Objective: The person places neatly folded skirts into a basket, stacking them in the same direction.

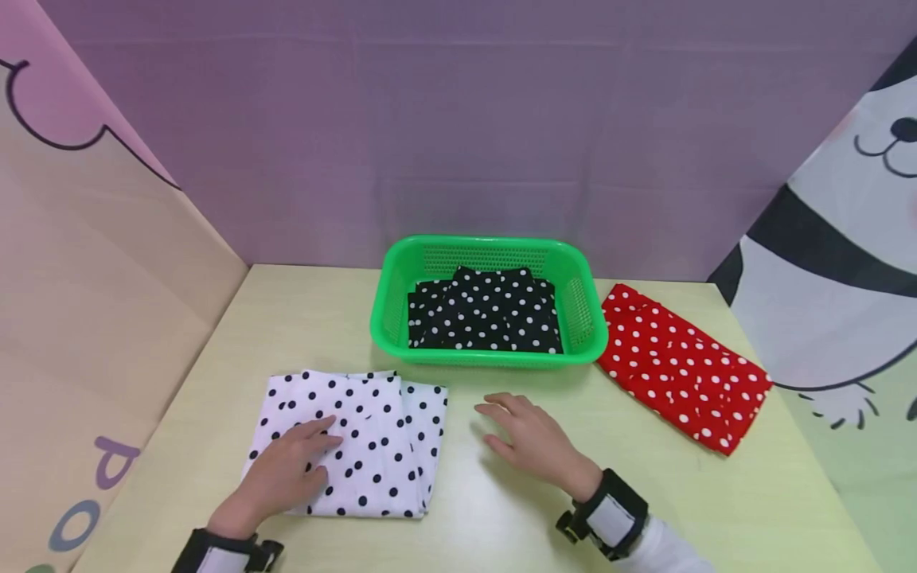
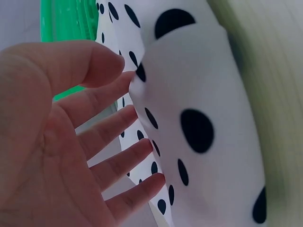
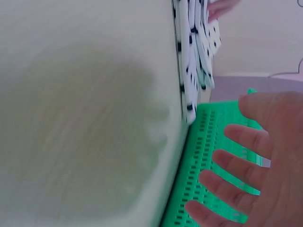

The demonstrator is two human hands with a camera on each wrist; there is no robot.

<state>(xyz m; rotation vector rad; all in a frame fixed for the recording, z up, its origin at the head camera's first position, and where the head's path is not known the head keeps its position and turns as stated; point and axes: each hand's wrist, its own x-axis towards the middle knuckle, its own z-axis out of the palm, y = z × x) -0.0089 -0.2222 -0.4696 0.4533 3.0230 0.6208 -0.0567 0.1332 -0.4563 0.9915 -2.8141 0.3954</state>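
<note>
Resting over the near-left part of the white cloth [image 1: 368, 458], left hand [image 1: 286, 469] has its fingers [image 2: 106, 125] extended and spread, clasping nothing. Tips meet the folded edge in the left wrist view; that shot is too close to tell how hard they press. Light contact like that likely steadies the fold without creasing it.

Right hand [image 1: 533, 442] hovers above the surface [image 1: 308, 318], between white cloth and red cloth [image 1: 680, 370]. Its fingers [image 3: 239, 166] are fanned, loose, free of any load; probably kept off so the cloth lies undisturbed.

White cloth sits left of center, in front of the green basket [image 1: 490, 360], flat for easy access with 2 hands. Thin woven stuff by the look, black dots, roughly square, layers staggered at the right side and far edge.

Basket: rigid plastic, rounded corners, perforated walls, rolled rim. Inside, black cloth with white dots [image 1: 494, 314], folded, top layer peaked; walls presumably keep it from spreading.

Red cloth, white dots, lies as a slanted oblong right of the basket, far corner right by the rim; can't confirm touching. Surface is pale, smooth, faintly grained.
</note>
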